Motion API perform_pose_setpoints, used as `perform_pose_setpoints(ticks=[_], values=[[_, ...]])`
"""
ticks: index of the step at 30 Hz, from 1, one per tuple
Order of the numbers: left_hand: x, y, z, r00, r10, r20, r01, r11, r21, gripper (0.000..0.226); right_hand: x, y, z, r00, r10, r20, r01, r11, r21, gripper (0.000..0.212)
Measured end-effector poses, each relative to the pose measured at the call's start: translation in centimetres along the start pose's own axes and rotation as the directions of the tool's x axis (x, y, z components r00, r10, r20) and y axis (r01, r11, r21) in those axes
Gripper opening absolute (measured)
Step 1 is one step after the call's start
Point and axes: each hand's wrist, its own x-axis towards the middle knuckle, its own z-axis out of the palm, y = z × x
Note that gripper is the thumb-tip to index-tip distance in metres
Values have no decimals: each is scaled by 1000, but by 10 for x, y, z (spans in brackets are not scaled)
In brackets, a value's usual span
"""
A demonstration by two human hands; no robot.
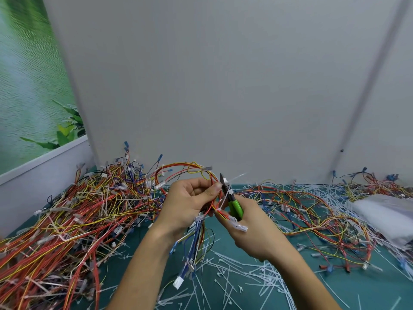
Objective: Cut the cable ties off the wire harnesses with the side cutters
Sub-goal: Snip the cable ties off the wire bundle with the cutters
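Note:
My left hand (190,202) grips a wire harness (192,171) of red, yellow and blue wires, held up above the green table. The harness loops upward behind the fingers and hangs down to a white connector (178,282). My right hand (257,229) holds the green-handled side cutters (234,205), whose dark jaws point up right beside my left thumb. A white cable tie (226,193) on the harness lies against the jaws, its tail sticking out to the upper right.
A big heap of tied harnesses (67,215) fills the table's left side. Looser harnesses (312,211) spread on the right. Several cut white ties (234,278) litter the green mat near me. A white plastic bag (384,215) lies at far right. Grey wall panels stand behind.

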Motion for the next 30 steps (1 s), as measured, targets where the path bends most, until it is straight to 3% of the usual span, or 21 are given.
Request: perform_pose_setpoints(ticks=[7,14,19,23,30], values=[[2,-5,0,999,28,-36,-27,999,30,17,-2,-8,-2,996,46,73,-48,999,26,30],[4,-7,-1,997,70,-24,-68,994,85,16,-1,2,-1,999,37,17,-36,999,-36,28],[4,-8,-1,997,67,-31,-64,995,82,15,0,-4,-2,996,71,61,-72,997,16,41],[3,-9,-1,998,62,-28,-59,993,101,17,0,1,-4,998,41,57,-41,999,4,26],[3,-8,0,998,60,-24,-57,994,93,15,2,10,-2,999,-27,-20,26,999,-33,23]])
